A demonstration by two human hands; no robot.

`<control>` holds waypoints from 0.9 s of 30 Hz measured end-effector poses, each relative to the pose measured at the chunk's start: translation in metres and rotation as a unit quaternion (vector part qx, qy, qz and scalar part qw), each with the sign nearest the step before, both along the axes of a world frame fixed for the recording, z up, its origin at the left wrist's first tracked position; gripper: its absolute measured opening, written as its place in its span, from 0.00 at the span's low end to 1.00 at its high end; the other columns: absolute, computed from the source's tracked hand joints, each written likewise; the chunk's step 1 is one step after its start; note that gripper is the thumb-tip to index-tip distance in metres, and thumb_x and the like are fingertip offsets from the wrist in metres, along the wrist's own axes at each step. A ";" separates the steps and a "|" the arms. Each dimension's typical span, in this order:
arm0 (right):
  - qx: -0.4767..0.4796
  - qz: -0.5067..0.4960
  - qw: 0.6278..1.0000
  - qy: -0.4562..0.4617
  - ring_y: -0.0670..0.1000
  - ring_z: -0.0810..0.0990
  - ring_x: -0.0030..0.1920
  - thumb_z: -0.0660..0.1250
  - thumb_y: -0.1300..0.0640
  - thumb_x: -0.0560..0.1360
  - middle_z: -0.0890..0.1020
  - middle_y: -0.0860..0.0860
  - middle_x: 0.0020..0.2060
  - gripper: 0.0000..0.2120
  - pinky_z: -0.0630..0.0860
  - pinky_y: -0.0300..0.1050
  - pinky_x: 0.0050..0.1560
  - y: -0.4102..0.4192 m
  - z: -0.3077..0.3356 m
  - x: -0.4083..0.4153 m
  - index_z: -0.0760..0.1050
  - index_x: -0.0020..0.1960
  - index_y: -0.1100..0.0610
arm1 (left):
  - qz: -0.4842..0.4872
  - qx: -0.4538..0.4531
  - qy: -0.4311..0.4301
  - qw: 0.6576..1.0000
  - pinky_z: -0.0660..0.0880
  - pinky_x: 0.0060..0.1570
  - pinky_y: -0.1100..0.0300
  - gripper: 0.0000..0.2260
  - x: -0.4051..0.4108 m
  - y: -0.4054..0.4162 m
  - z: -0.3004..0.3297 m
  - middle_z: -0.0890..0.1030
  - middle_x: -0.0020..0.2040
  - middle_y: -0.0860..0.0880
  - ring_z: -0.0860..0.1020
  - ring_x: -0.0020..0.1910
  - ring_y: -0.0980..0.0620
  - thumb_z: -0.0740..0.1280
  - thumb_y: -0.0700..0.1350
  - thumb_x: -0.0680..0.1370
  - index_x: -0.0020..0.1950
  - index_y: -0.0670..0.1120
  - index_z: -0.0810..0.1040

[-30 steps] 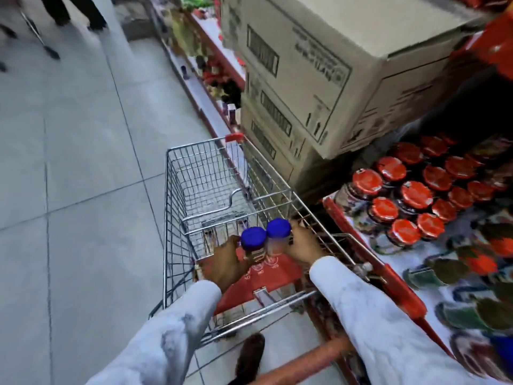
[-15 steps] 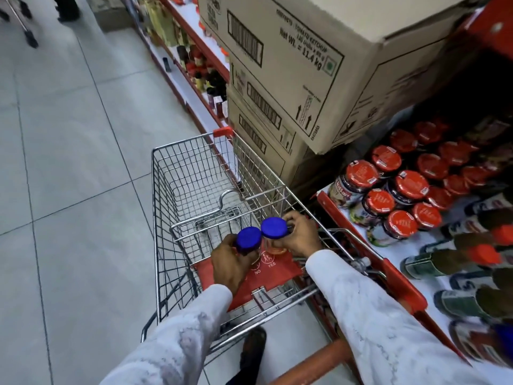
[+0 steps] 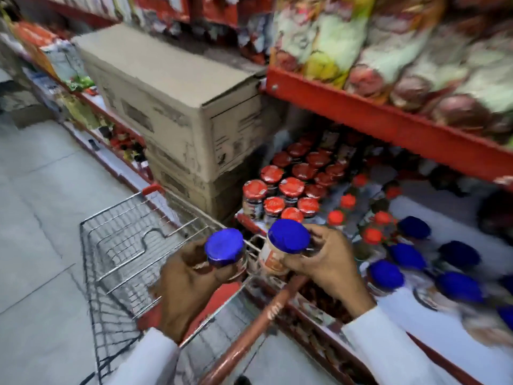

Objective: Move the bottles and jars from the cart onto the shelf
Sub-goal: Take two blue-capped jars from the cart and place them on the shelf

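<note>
Both hands loaded — left hand (image 3: pixel 188 287) clenched on a blue-lid jar (image 3: pixel 225 247), right hand (image 3: pixel 327 262) on another jar (image 3: pixel 287 240), both upright over the cart (image 3: pixel 116 245) rim. Shelf (image 3: pixel 444 218) lies right; blue-lid row (image 3: pixel 408 257) near right, right hand closer. Red-lid jars (image 3: pixel 291 187) crowd the far side.

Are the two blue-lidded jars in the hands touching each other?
Apart. The head view shows cart wire and shelf edge between the left jar and the right jar.
</note>
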State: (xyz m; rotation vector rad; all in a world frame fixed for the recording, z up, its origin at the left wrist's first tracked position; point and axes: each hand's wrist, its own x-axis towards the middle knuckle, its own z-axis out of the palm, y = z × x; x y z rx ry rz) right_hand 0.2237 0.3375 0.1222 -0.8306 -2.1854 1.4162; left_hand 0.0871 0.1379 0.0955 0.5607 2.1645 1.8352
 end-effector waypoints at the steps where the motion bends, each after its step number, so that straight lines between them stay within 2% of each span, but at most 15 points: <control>1: 0.011 -0.013 1.000 0.004 0.45 0.87 0.45 0.81 0.55 0.54 0.88 0.45 0.44 0.26 0.83 0.44 0.47 0.005 0.009 0.019 0.83 0.53 0.52 | -0.015 0.016 0.008 1.000 0.78 0.37 0.70 0.25 0.012 0.010 0.010 0.88 0.40 0.57 0.84 0.37 0.62 0.86 0.49 0.53 0.47 0.56 0.85; 3: 0.033 -0.064 0.997 0.015 0.43 0.86 0.45 0.80 0.52 0.54 0.88 0.43 0.44 0.27 0.83 0.43 0.47 0.015 0.024 0.066 0.83 0.53 0.50 | -0.062 0.021 0.033 0.997 0.81 0.39 0.66 0.25 0.040 0.036 0.025 0.88 0.40 0.56 0.85 0.39 0.60 0.86 0.50 0.53 0.48 0.54 0.85; 5: 0.049 -0.116 0.992 0.019 0.40 0.86 0.44 0.80 0.52 0.54 0.88 0.42 0.43 0.26 0.83 0.42 0.47 0.024 0.032 0.111 0.83 0.52 0.49 | -0.111 0.018 0.028 0.993 0.83 0.43 0.59 0.27 0.066 0.064 0.029 0.88 0.42 0.53 0.87 0.42 0.53 0.87 0.46 0.53 0.49 0.50 0.85; 7: 0.052 -0.161 0.985 0.021 0.39 0.85 0.44 0.80 0.53 0.54 0.88 0.41 0.42 0.24 0.84 0.42 0.48 0.033 0.034 0.150 0.82 0.49 0.46 | -0.145 0.020 0.024 0.989 0.82 0.42 0.61 0.27 0.089 0.090 0.031 0.88 0.41 0.52 0.86 0.41 0.52 0.87 0.45 0.51 0.48 0.49 0.84; 9: 0.046 -0.205 0.977 0.025 0.39 0.85 0.44 0.79 0.51 0.53 0.88 0.41 0.42 0.24 0.83 0.42 0.48 0.040 0.032 0.190 0.81 0.48 0.43 | -0.187 0.008 0.045 0.981 0.81 0.41 0.66 0.25 0.118 0.116 0.031 0.88 0.41 0.55 0.86 0.39 0.56 0.86 0.43 0.52 0.46 0.51 0.84; 11: 0.057 -0.254 0.965 0.021 0.39 0.85 0.42 0.78 0.46 0.51 0.87 0.38 0.40 0.23 0.82 0.37 0.44 0.046 0.025 0.224 0.80 0.46 0.41 | -0.223 -0.001 0.057 0.973 0.81 0.41 0.66 0.24 0.145 0.136 0.030 0.88 0.41 0.57 0.85 0.38 0.58 0.86 0.40 0.54 0.47 0.49 0.84; 13: 0.069 -0.303 0.950 0.014 0.36 0.84 0.38 0.76 0.42 0.50 0.84 0.32 0.37 0.20 0.80 0.32 0.37 0.052 0.015 0.259 0.78 0.41 0.38 | -0.256 -0.012 0.056 0.965 0.80 0.39 0.66 0.24 0.175 0.157 0.027 0.88 0.40 0.57 0.85 0.38 0.58 0.86 0.42 0.53 0.46 0.49 0.84; 14: 0.072 -0.328 0.942 0.007 0.35 0.83 0.37 0.75 0.41 0.49 0.84 0.31 0.36 0.19 0.80 0.33 0.37 0.055 0.009 0.275 0.77 0.39 0.38 | -0.269 -0.020 0.051 0.962 0.80 0.38 0.66 0.23 0.190 0.168 0.023 0.88 0.40 0.57 0.85 0.38 0.57 0.85 0.41 0.54 0.45 0.49 0.83; 17: 0.071 -0.394 0.916 -0.013 0.39 0.84 0.35 0.75 0.41 0.49 0.84 0.39 0.33 0.18 0.84 0.46 0.39 0.065 -0.013 0.312 0.75 0.37 0.38 | -0.295 -0.040 0.039 0.954 0.80 0.41 0.64 0.23 0.229 0.199 0.009 0.88 0.40 0.54 0.84 0.40 0.54 0.83 0.34 0.56 0.46 0.49 0.81; 20: 0.060 -0.424 0.903 -0.035 0.46 0.86 0.38 0.74 0.41 0.49 0.87 0.45 0.37 0.21 0.84 0.49 0.42 0.075 -0.032 0.335 0.79 0.41 0.42 | -0.313 -0.064 0.043 0.947 0.82 0.49 0.51 0.22 0.264 0.227 -0.004 0.87 0.45 0.46 0.85 0.45 0.46 0.82 0.34 0.60 0.50 0.44 0.80; 22: 0.055 -0.422 0.903 -0.056 0.49 0.86 0.40 0.77 0.44 0.51 0.88 0.48 0.39 0.26 0.83 0.48 0.43 0.083 -0.041 0.340 0.82 0.47 0.49 | -0.305 -0.089 0.071 0.946 0.80 0.46 0.53 0.20 0.279 0.241 -0.011 0.86 0.45 0.46 0.85 0.44 0.47 0.82 0.38 0.60 0.48 0.47 0.79; 25: 0.036 -0.437 0.897 -0.063 0.53 0.85 0.40 0.81 0.54 0.55 0.88 0.52 0.41 0.21 0.82 0.48 0.44 0.091 -0.051 0.342 0.82 0.48 0.50 | -0.289 -0.129 0.079 0.945 0.74 0.42 0.61 0.21 0.295 0.258 -0.023 0.86 0.45 0.47 0.83 0.43 0.49 0.82 0.41 0.60 0.49 0.46 0.79; 27: 0.028 -0.443 0.894 -0.064 0.53 0.84 0.39 0.82 0.57 0.57 0.87 0.52 0.40 0.20 0.80 0.46 0.43 0.095 -0.058 0.341 0.82 0.48 0.52 | -0.279 -0.149 0.073 0.946 0.71 0.40 0.65 0.22 0.300 0.265 -0.033 0.85 0.44 0.47 0.83 0.43 0.50 0.82 0.41 0.60 0.50 0.44 0.80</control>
